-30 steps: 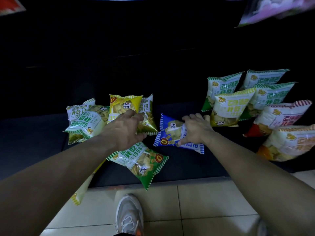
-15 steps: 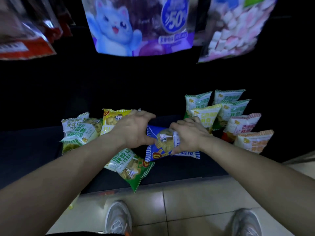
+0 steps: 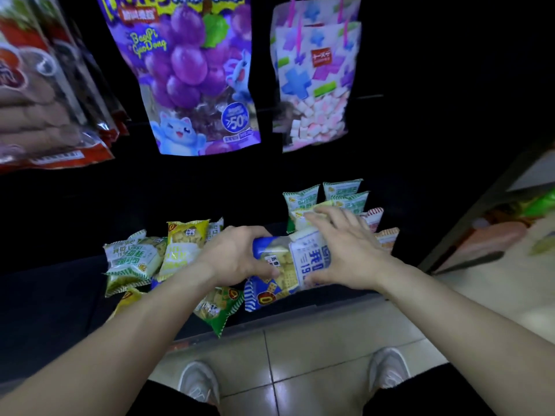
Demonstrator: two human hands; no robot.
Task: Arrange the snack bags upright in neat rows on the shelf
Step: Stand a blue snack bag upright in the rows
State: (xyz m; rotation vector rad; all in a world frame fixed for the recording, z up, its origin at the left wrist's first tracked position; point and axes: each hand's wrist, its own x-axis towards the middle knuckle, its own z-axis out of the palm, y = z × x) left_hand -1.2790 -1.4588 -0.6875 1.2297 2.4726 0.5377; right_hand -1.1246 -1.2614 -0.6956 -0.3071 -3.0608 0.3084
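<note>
much of the dark shelf (image 3: 60, 295) is lost in shadow, so its back wall and far corners cannot be made out, and the print on most packets is blurred. a blue snack bag (image 3: 285, 274) is held between both hands at the centre of the view, just above the shelf's front edge; its lower striped end is seen, while its upper part is covered by the fingers. the left hand (image 3: 240, 259) is curled around the bag's left side, and the right hand (image 3: 348, 253) is laid across its right side with fingers spread, the thumb tucked under the bag's lower edge. at 9 o'clock from the blue bag a loose pile of yellow and green bags (image 3: 150, 256) is seen lying tilted and overlapping, partly hidden by the left forearm. a green bag (image 3: 219, 310) is seen at 7 o'clock, its corner overhanging the shelf edge. at 1 o'clock a group of upright bags (image 3: 342, 196) is stood in rows, half covered by the right hand. higher up, a purple grape pouch (image 3: 192, 76) and a marshmallow pouch (image 3: 315, 79) are hung, cut off at the top. pale floor tiles (image 3: 300, 355) and two light shoes (image 3: 198, 382) are seen below.
</note>
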